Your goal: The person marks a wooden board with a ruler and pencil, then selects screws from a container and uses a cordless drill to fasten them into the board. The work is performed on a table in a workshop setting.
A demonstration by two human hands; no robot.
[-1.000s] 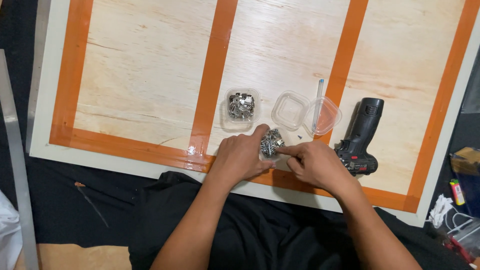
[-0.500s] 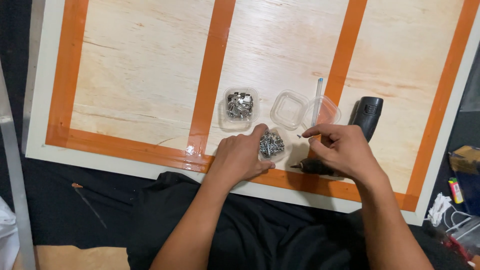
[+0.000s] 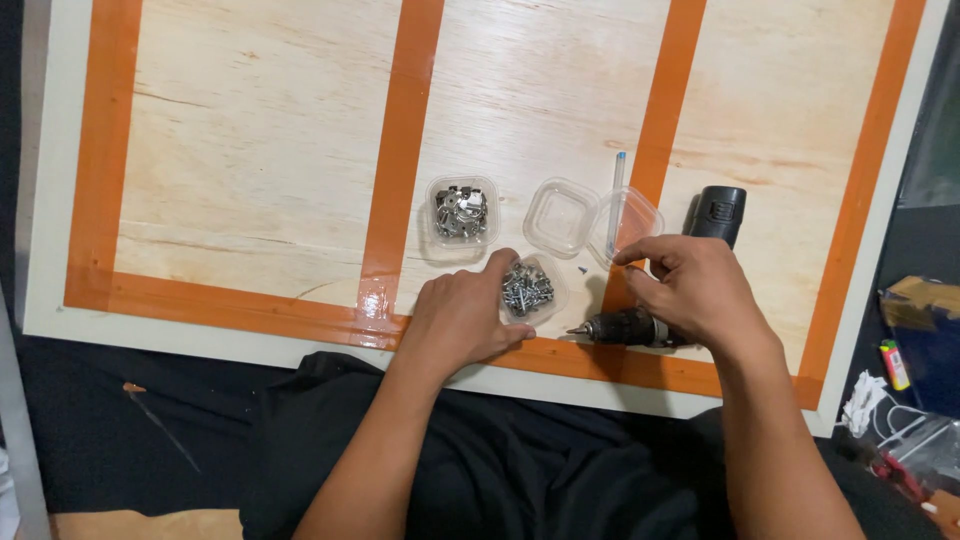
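Observation:
My left hand [image 3: 455, 322] rests on the plywood board [image 3: 250, 170], its fingers and thumb around a small clear tub of screws [image 3: 530, 290]. My right hand [image 3: 690, 290] hovers over a black cordless drill [image 3: 625, 327] that lies on the board's near orange stripe. Its thumb and forefinger are pinched together, apparently on a small screw, just below a clear lid [image 3: 628, 222]. The hand hides the middle of the drill, while its battery end [image 3: 718, 212] shows beyond the knuckles.
A clear tub of metal brackets [image 3: 461, 212] and an empty clear tub [image 3: 560, 215] stand behind the screws. A thin clear tube [image 3: 617, 185] lies by the lid. One loose screw [image 3: 582, 268] lies on the board. Cables and clutter [image 3: 900, 430] sit on the floor at right.
My right hand left the screw tub with its fingers pinched and moved right, over the drill. My left hand stayed on the tub.

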